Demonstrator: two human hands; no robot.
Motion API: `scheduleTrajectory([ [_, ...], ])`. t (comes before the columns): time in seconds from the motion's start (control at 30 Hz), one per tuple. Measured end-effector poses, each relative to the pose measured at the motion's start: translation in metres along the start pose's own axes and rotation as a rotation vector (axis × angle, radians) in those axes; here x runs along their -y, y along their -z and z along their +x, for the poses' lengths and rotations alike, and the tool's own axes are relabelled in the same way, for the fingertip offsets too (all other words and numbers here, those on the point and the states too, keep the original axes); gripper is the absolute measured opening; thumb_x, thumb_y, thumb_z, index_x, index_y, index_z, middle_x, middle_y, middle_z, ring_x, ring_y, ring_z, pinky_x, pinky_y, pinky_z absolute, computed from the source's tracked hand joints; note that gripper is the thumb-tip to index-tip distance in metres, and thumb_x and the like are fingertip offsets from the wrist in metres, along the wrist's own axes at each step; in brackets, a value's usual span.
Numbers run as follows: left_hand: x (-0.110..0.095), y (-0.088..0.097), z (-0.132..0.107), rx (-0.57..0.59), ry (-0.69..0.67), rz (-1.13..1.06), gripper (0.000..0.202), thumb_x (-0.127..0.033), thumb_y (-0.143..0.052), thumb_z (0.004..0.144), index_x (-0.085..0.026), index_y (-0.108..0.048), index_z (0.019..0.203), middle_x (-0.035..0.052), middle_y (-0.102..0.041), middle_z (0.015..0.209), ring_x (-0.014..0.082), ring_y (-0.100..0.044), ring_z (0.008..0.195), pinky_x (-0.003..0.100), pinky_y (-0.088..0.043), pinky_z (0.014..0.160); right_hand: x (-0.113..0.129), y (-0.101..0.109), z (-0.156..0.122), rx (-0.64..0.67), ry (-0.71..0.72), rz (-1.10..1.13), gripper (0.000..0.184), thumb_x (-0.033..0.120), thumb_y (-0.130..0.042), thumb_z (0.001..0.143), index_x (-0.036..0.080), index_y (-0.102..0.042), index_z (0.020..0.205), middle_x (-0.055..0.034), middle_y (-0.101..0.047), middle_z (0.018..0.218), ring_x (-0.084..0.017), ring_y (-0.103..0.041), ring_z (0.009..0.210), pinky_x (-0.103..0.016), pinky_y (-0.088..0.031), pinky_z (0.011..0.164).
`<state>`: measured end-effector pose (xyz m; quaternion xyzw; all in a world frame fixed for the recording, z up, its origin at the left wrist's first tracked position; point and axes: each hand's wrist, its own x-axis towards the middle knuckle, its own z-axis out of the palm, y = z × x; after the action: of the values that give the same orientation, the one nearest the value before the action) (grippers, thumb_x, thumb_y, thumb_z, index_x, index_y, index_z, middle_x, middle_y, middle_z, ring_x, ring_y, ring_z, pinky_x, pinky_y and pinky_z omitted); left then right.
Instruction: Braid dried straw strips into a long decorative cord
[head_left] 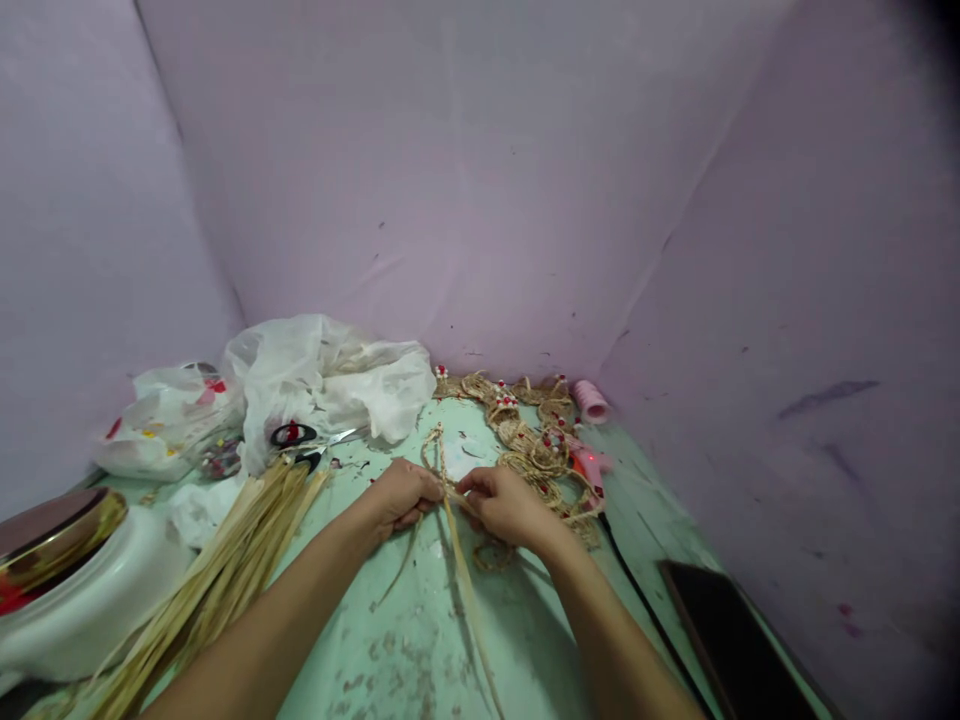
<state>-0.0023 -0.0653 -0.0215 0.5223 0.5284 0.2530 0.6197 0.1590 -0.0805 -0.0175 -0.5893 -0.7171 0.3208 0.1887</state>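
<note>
My left hand [403,498] and my right hand [504,505] meet over the pale green table [397,650], both with fingers pinched closed on thin straw strips [463,570]. A twisted, braided piece of the straw [433,448] rises away from my fingers toward the wall. Loose ends of the strips trail back along the table between my forearms.
A bundle of straw strips [225,575] lies at the left beside a white and gold container [75,590]. Scissors [300,440] and white plastic bags [322,375] sit behind. Woven straw rings with red beads [536,440], a pink glue gun [589,465], a pink spool [591,400] and a dark slab [731,640] are at the right.
</note>
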Motion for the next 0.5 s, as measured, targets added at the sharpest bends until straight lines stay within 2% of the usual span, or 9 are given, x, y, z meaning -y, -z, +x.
scheduleTrajectory([
  [0.2, 0.000, -0.001, 0.001, 0.003, 0.020, -0.011, 0.019, -0.027, -0.053, 0.055, -0.016, -0.040, 0.046, -0.0087, -0.030, 0.034, 0.0017, -0.018, 0.025, 0.019, -0.006, 0.030, 0.007, -0.003, 0.000, -0.022, -0.009, 0.018, 0.021, 0.028, -0.053, 0.068, 0.016, -0.067, 0.079, -0.0024, -0.061, 0.062, -0.009, -0.047, 0.052, -0.019, -0.030, 0.048],
  [0.5, -0.002, -0.003, -0.002, -0.009, 0.000, 0.040, 0.016, -0.024, -0.051, 0.054, -0.016, -0.041, 0.043, -0.0065, -0.034, 0.033, 0.0028, -0.022, 0.025, 0.019, -0.009, 0.030, 0.016, -0.012, 0.003, -0.127, -0.079, -0.032, 0.020, 0.019, -0.049, 0.064, 0.013, -0.067, 0.066, -0.0035, -0.061, 0.058, -0.010, -0.047, 0.052, -0.019, -0.027, 0.045],
])
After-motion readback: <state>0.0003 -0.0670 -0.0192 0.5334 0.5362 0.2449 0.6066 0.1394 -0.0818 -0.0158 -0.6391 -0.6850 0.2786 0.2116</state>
